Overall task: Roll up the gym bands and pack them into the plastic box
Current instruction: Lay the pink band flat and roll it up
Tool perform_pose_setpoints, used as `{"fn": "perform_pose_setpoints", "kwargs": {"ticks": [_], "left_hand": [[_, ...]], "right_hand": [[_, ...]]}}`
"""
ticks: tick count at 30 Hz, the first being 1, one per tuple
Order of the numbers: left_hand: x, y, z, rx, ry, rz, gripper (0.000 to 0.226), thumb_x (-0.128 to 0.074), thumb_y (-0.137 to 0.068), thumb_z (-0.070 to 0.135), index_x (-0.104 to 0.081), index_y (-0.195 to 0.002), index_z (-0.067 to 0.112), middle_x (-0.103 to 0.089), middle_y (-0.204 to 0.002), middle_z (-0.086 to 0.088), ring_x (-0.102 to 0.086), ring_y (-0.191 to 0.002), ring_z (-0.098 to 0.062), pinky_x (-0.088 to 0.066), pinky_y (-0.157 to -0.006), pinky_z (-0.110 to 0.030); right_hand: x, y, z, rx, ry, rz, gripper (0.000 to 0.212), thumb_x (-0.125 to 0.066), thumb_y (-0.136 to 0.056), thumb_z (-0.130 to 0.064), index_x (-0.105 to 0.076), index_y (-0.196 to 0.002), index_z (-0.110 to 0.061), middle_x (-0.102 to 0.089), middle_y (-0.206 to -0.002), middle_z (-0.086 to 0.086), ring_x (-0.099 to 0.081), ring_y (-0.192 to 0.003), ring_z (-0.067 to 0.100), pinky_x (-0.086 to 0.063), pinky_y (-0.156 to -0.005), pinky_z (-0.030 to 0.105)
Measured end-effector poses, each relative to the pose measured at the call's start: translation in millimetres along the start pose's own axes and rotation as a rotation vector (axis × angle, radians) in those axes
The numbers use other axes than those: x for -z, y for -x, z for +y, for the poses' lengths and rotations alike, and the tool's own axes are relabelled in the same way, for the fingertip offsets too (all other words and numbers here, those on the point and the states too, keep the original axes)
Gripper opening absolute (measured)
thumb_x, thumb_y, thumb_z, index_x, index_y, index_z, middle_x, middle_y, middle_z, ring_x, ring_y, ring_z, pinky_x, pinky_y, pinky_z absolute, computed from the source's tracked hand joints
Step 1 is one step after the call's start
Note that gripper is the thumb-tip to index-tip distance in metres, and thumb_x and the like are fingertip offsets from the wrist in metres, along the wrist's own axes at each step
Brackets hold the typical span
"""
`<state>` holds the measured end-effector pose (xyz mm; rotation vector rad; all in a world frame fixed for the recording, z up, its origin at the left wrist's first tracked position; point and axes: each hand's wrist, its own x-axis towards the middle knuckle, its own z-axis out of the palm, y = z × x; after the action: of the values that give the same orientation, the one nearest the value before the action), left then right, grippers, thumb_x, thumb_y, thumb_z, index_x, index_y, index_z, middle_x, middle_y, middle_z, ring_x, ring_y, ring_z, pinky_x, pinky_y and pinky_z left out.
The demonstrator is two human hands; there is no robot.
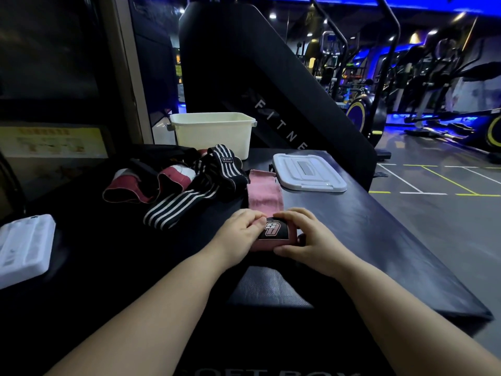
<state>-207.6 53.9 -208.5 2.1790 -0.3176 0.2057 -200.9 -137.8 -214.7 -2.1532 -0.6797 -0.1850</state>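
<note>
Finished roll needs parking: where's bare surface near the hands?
Bare: the dark top right of the pink band, nearer than the lid; also between the white case and left hand. Crowded: striped bands heaped before the plastic box.

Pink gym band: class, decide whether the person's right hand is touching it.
Touching. The head view shows the right hand gripping the rolled end of the pink gym band, fingers over the top.

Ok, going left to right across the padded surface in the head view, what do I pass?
White ribbed plastic slab, dark red fabric bands, black-and-white striped elastic band, pink fabric band, flat white plastic lid.
</note>
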Motion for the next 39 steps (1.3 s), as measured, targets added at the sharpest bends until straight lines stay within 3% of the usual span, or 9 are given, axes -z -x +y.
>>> {"fn": "perform_pose_setpoints", "kwargs": {"ticks": [7,10,13,17,22,25,29,34,39], "left_hand": [[3.6,9.6,-1.6,-0.086,-0.015,-0.13,0.05,-0.061,-0.092,0.036,-0.05,-0.139,0.025,-0.044,-0.135,0.007,-0.038,-0.127,-0.009,-0.027,-0.114,-0.029],[4.3,11.6,-2.4,-0.081,-0.08,-0.155,0.067,-0.073,-0.082,0.032,-0.043,-0.142,0.025,-0.034,-0.144,0.008,-0.032,-0.134,-0.008,-0.023,-0.116,-0.025],[4.3,10.2,-4.4,-0.087,-0.1,-0.118,0.065,-0.073,-0.084,0.018,-0.044,-0.142,0.023,-0.038,-0.142,0.006,-0.034,-0.134,-0.008,-0.022,-0.111,-0.016],[5.0,9.4,-5.3,-0.051,-0.103,-0.106,0.06,-0.072,-0.085,0.023,-0.048,-0.139,0.025,-0.045,-0.138,0.003,-0.04,-0.13,-0.011,-0.028,-0.11,-0.022],[5.4,8.8,-6.6,-0.003,-0.059,-0.088,0.048,-0.072,-0.081,0.04,-0.054,-0.126,0.04,-0.056,-0.12,0.006,-0.047,-0.119,-0.014,-0.038,-0.106,-0.031],[4.9,9.1,-5.6,0.019,0.033,-0.074,0.04,-0.067,-0.074,0.048,-0.053,-0.112,0.045,-0.062,-0.11,-0.005,-0.063,-0.097,-0.019,-0.054,-0.089,-0.034],[4.8,8.6,-6.9,0.031,0.063,-0.057,0.036,-0.067,-0.08,0.045,-0.056,-0.114,0.039,-0.061,-0.107,-0.006,-0.064,-0.093,-0.019,-0.054,-0.083,-0.031],[7.1,12.2,-6.6,-0.003,0.025,-0.079,0.054,-0.077,-0.082,0.028,-0.051,-0.129,0.028,-0.053,-0.124,0.006,-0.053,-0.114,-0.009,-0.042,-0.103,-0.027],[8.1,11.9,-7.2,0.001,0.053,-0.056,0.046,-0.073,-0.085,0.028,-0.053,-0.126,0.031,-0.058,-0.116,0.005,-0.057,-0.107,-0.011,-0.044,-0.098,-0.026]], "right_hand": [[0.1,1.2,-3.4,-0.012,0.015,0.029,0.053,-0.08,-0.078,-0.023,-0.055,-0.122,-0.038,-0.05,-0.119,-0.023,-0.053,-0.113,0.0,-0.044,-0.091,0.016],[-1.5,3.4,-4.5,-0.048,0.009,0.057,0.053,-0.08,-0.078,-0.024,-0.051,-0.117,-0.046,-0.054,-0.115,-0.02,-0.058,-0.101,0.003,-0.049,-0.087,0.019],[-0.6,3.6,-6.6,-0.074,-0.003,0.05,0.051,-0.08,-0.078,-0.024,-0.047,-0.103,-0.054,-0.058,-0.113,-0.015,-0.058,-0.092,0.003,-0.046,-0.077,0.013],[2.6,2.8,-2.9,-0.071,-0.006,0.0,0.061,-0.084,-0.071,-0.015,-0.05,-0.106,-0.051,-0.057,-0.121,-0.01,-0.058,-0.106,0.007,-0.048,-0.084,0.015],[1.7,1.1,4.2,-0.032,-0.03,0.02,0.066,-0.081,-0.067,0.005,-0.057,-0.116,-0.031,-0.049,-0.125,-0.008,-0.058,-0.106,0.011,-0.048,-0.083,0.011],[1.2,0.4,6.6,-0.044,-0.006,0.04,0.061,-0.08,-0.071,0.0,-0.059,-0.122,-0.028,-0.054,-0.124,-0.002,-0.06,-0.107,0.015,-0.05,-0.086,0.015],[1.5,2.6,4.0,-0.074,0.066,0.052,0.058,-0.078,-0.076,-0.01,-0.058,-0.128,-0.027,-0.056,-0.122,-0.006,-0.057,-0.109,0.008,-0.047,-0.089,0.014],[1.2,5.4,-7.0,-0.089,0.024,0.057,0.056,-0.077,-0.078,-0.008,-0.051,-0.112,-0.045,-0.057,-0.104,-0.019,-0.054,-0.077,-0.006,-0.043,-0.076,0.008],[2.3,7.2,-10.7,-0.076,0.048,0.06,0.051,-0.075,-0.082,-0.015,-0.046,-0.103,-0.052,-0.059,-0.098,-0.019,-0.054,-0.071,-0.003,-0.044,-0.077,0.016]]}}
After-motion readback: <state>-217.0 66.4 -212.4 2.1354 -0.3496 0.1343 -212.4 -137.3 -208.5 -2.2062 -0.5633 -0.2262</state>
